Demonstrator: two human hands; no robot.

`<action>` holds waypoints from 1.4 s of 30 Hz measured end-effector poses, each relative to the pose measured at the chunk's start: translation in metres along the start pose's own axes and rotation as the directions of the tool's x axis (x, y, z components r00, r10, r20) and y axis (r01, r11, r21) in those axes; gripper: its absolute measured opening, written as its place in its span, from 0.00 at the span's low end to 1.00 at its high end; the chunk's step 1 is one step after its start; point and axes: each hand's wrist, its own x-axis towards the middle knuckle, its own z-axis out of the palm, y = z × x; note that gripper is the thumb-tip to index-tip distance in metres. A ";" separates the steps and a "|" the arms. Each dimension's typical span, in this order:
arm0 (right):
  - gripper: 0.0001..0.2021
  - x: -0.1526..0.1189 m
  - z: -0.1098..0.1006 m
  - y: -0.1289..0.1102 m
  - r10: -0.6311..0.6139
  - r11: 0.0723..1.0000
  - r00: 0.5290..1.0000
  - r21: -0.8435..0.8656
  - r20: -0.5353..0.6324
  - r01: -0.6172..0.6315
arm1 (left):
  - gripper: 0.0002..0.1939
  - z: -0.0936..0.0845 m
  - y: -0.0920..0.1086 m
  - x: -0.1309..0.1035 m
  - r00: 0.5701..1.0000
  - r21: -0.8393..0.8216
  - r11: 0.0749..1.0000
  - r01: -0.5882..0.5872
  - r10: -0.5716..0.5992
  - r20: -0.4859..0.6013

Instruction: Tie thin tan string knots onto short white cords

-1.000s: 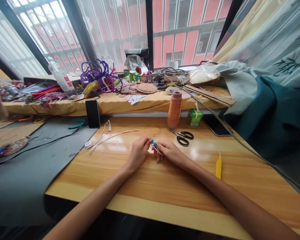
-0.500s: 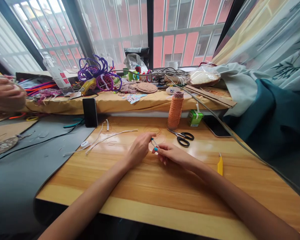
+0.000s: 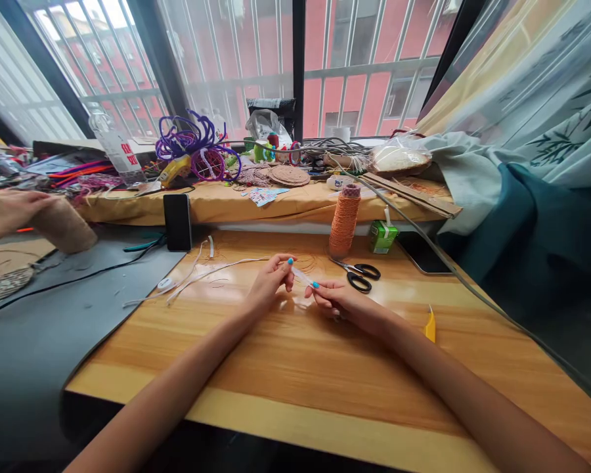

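Between my two hands a short, thin white strip (image 3: 303,276) is stretched over the wooden table. My left hand (image 3: 270,281) pinches its upper left end between thumb and finger. At its lower right end, my right hand (image 3: 337,299) closes on it the same way. What the strip is made of I cannot tell. Loose orange thread (image 3: 303,264) curls on the table just behind my hands. Black-handled scissors (image 3: 359,276) lie beyond my right hand, by an upright cone of orange thread (image 3: 345,220). Left of my left hand lie long white cords (image 3: 217,268).
A yellow-handled tool (image 3: 430,325) lies to the right, and a grey cable (image 3: 443,253) crosses that side. A green carton (image 3: 383,236) and phones (image 3: 178,222) stand or lie behind. At far left, another person's hand (image 3: 10,213) touches a brown roll (image 3: 64,225). Craft supplies crowd the sill.
My hands have moved apart slightly, and more of the white strip shows between them. The other person's hand has lowered, with a brown roll now visible by it.
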 end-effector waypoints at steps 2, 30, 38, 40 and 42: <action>0.08 0.001 -0.001 0.001 0.009 1.000 0.999 0.017 -0.035 -0.009 | 0.13 -0.002 0.000 0.001 1.000 0.001 1.000 0.026 -0.026 0.005; 0.04 0.002 0.008 0.002 0.084 0.996 0.990 0.033 -0.112 -0.081 | 0.12 0.000 -0.002 -0.002 0.994 0.098 0.989 0.113 -0.113 -0.001; 0.03 0.004 0.005 0.003 0.087 0.996 0.988 -0.004 -0.129 -0.088 | 0.15 0.002 -0.002 -0.003 0.997 0.288 0.955 0.078 -0.078 -0.014; 0.06 0.004 0.004 0.003 0.086 0.996 0.991 -0.026 -0.103 -0.089 | 0.16 0.002 -0.004 -0.003 0.994 0.335 0.938 0.090 -0.106 0.028; 0.08 0.004 0.005 0.003 0.087 0.995 0.993 -0.040 -0.086 -0.090 | 0.15 0.001 -0.004 -0.003 0.991 0.366 0.926 0.087 -0.120 0.067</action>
